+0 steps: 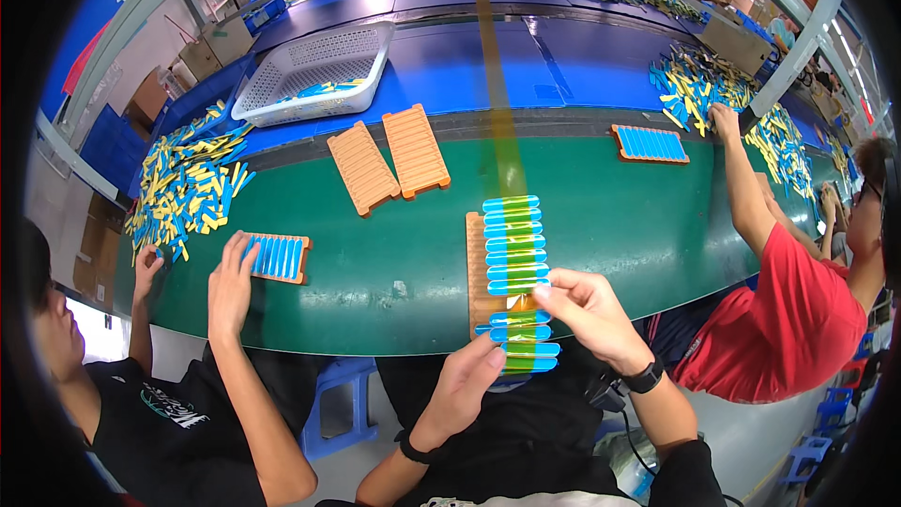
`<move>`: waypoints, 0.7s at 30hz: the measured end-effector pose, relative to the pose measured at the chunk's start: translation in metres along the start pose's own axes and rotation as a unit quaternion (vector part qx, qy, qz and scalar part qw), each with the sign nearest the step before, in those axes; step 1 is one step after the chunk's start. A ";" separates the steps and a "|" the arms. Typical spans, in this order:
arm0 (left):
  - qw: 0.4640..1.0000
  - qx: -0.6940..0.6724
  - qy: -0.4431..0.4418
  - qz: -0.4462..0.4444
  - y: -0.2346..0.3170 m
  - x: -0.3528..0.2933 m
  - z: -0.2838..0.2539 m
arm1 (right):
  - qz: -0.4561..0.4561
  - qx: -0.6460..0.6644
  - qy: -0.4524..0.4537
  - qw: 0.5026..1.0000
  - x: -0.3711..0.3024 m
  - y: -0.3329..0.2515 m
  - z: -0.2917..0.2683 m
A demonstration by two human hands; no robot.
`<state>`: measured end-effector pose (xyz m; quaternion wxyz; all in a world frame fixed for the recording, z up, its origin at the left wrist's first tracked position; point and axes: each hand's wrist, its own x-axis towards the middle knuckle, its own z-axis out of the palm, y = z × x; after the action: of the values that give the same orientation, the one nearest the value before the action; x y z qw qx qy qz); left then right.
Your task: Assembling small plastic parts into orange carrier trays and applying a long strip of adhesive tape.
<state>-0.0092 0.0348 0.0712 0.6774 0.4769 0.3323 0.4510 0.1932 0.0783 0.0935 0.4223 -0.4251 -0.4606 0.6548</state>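
A column of small blue strips (514, 246) lies side by side, crossed by a translucent yellow tape (505, 155) that comes down from the far side. Beneath its left edge shows a grooved orange tray (477, 268). My right hand (593, 317) pinches at the right edge of the column, thumb and index finger together beside a gap where the tape looks wrinkled and shiny. My left hand (460, 390) is closed at the lower left of the column, thumb against the ends of the nearest strips. My fingers partly cover those ends.
Two grooved orange trays (415, 152) lie ahead on the green table (328, 310). Loose blue and yellow strips (192, 178) are heaped at left, more (699, 84) at right. A white basket (314, 56) stands far left. Co-workers sit both sides; the left one's hand (230, 286) touches a filled tray.
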 end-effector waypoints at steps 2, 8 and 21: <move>0.993 -0.081 -0.028 -0.086 -0.010 -0.005 -0.010 | -0.001 0.006 0.032 0.999 0.003 0.007 0.004; 0.998 -0.014 -0.008 -0.062 -0.013 -0.003 -0.013 | 0.001 -0.003 0.024 1.000 0.006 0.017 0.002; 0.982 -0.113 0.143 -0.052 -0.003 -0.012 -0.041 | -0.140 -0.351 0.093 0.921 -0.004 0.009 -0.011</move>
<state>-0.0486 0.0378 0.0550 0.6949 0.3103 0.3967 0.5133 0.2034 0.0757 0.0831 0.3741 -0.5366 -0.6741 0.3431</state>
